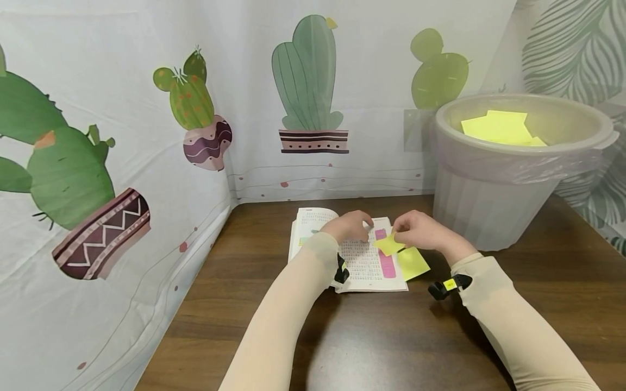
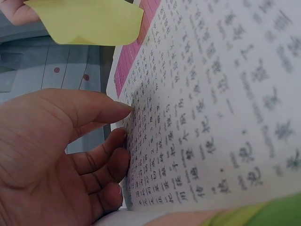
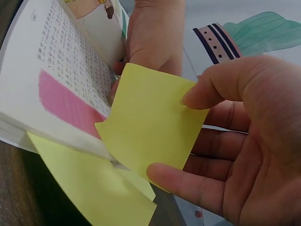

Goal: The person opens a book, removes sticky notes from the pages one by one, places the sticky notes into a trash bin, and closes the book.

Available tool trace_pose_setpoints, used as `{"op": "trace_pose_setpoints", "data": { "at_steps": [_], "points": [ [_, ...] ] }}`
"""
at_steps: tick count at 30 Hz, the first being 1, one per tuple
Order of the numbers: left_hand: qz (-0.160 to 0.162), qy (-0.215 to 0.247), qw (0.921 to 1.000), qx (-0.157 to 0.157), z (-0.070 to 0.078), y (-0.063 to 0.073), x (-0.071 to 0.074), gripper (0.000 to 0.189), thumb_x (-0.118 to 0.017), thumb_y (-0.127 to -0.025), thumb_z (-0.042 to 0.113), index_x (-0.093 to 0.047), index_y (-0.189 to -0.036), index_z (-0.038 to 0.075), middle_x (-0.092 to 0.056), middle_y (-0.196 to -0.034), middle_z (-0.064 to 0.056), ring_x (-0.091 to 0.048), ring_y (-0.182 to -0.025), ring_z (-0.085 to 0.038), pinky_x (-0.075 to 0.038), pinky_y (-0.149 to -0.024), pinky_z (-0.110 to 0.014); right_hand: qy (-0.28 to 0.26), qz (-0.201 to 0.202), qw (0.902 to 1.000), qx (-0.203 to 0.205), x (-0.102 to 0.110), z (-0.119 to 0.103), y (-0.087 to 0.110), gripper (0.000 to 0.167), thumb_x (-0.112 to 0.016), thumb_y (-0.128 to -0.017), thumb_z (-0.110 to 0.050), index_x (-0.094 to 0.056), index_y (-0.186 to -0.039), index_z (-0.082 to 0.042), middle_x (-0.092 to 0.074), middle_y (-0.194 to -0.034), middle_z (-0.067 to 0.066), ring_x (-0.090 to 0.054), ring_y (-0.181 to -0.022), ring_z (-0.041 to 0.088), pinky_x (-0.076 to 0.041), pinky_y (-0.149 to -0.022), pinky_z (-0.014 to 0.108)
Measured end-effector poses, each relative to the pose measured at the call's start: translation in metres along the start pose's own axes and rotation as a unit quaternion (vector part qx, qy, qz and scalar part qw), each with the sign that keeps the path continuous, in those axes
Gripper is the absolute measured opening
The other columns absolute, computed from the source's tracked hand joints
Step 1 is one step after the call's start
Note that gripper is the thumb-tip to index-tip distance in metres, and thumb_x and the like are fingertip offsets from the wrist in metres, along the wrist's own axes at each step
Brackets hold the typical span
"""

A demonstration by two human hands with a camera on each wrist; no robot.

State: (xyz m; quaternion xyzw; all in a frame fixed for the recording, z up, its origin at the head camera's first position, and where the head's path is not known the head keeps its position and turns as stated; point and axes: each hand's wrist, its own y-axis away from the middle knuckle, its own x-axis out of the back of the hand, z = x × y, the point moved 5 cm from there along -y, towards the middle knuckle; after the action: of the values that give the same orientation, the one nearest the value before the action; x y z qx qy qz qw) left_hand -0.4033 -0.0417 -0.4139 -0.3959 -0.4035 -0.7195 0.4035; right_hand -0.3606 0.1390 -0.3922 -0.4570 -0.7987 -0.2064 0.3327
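An open book with printed text and a pink strip along its right page lies on the table. My left hand rests at the upper part of that page. In the left wrist view its thumb and bent fingertips touch the page near the edge. My right hand pinches a yellow sticky note between thumb and fingers, above the page's right edge. Below it, more yellow sticky notes stick out from the book's right side.
A grey bin with a plastic liner stands at the back right, yellow paper showing inside. The brown wooden table ends at a cactus-print cloth behind and to the left.
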Motion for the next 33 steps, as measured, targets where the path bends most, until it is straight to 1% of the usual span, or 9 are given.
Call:
{"op": "trace_pose_setpoints", "data": {
  "at_steps": [11, 17, 23, 27, 30, 33],
  "points": [
    [0.001, 0.002, 1.0, -0.005, -0.001, 0.0, 0.0, 0.05, -0.071, -0.091, 0.021, -0.061, -0.14, 0.027, -0.048, -0.159, 0.001, -0.045, -0.148, -0.024, -0.04, -0.118, -0.049, 0.03, -0.027, 0.9983, 0.042, 0.003, -0.013, 0.007, 0.01, -0.066, -0.089, -0.009, -0.075, -0.091, -0.004, -0.07, -0.082, 0.003, -0.06, -0.071, 0.015, -0.053, -0.066, 0.031],
    [-0.008, 0.008, 0.9999, -0.012, 0.001, 0.003, -0.001, 0.052, -0.069, -0.092, 0.021, -0.058, -0.143, 0.026, -0.046, -0.161, -0.001, -0.043, -0.149, -0.025, -0.038, -0.12, -0.05, 0.027, -0.047, 0.9975, 0.045, 0.002, -0.015, 0.008, 0.009, -0.066, -0.09, -0.009, -0.075, -0.091, -0.006, -0.066, -0.078, 0.0, -0.057, -0.069, 0.015, -0.05, -0.064, 0.031],
    [-0.018, 0.025, 0.9995, -0.012, 0.0, 0.003, -0.001, 0.052, -0.068, -0.093, 0.02, -0.058, -0.143, 0.027, -0.046, -0.161, 0.0, -0.043, -0.149, -0.024, -0.038, -0.119, -0.05, 0.025, -0.037, 0.997, 0.062, 0.005, -0.021, 0.011, 0.008, -0.067, -0.09, -0.009, -0.073, -0.089, -0.006, -0.068, -0.079, 0.005, -0.057, -0.07, 0.015, -0.05, -0.065, 0.031],
    [-0.012, 0.029, 0.9995, -0.012, -0.002, 0.0, -0.002, 0.047, -0.068, -0.092, 0.02, -0.061, -0.138, 0.026, -0.05, -0.157, 0.0, -0.049, -0.142, -0.022, -0.041, -0.117, -0.05, 0.021, -0.022, 0.9974, 0.065, 0.009, -0.023, 0.012, 0.007, -0.067, -0.09, -0.008, -0.073, -0.087, -0.008, -0.072, -0.082, 0.007, -0.059, -0.072, 0.014, -0.05, -0.069, 0.031],
    [-0.012, 0.035, 0.9992, -0.014, -0.002, 0.0, -0.003, 0.037, -0.068, -0.092, 0.02, -0.065, -0.129, 0.024, -0.055, -0.152, -0.001, -0.055, -0.129, -0.021, -0.044, -0.113, -0.048, 0.016, -0.014, 0.9975, 0.067, 0.01, -0.023, 0.012, 0.008, -0.067, -0.091, -0.008, -0.074, -0.087, -0.01, -0.074, -0.084, 0.006, -0.06, -0.073, 0.014, -0.051, -0.07, 0.03],
    [-0.016, 0.039, 0.999, -0.017, -0.001, 0.0, -0.003, 0.03, -0.067, -0.092, 0.019, -0.067, -0.121, 0.023, -0.058, -0.146, -0.001, -0.055, -0.119, -0.02, -0.046, -0.108, -0.045, 0.011, -0.006, 0.9972, 0.074, 0.011, -0.024, 0.012, 0.008, -0.068, -0.092, -0.008, -0.074, -0.088, -0.011, -0.074, -0.084, 0.004, -0.061, -0.074, 0.014, -0.052, -0.07, 0.03]
  ]
}}
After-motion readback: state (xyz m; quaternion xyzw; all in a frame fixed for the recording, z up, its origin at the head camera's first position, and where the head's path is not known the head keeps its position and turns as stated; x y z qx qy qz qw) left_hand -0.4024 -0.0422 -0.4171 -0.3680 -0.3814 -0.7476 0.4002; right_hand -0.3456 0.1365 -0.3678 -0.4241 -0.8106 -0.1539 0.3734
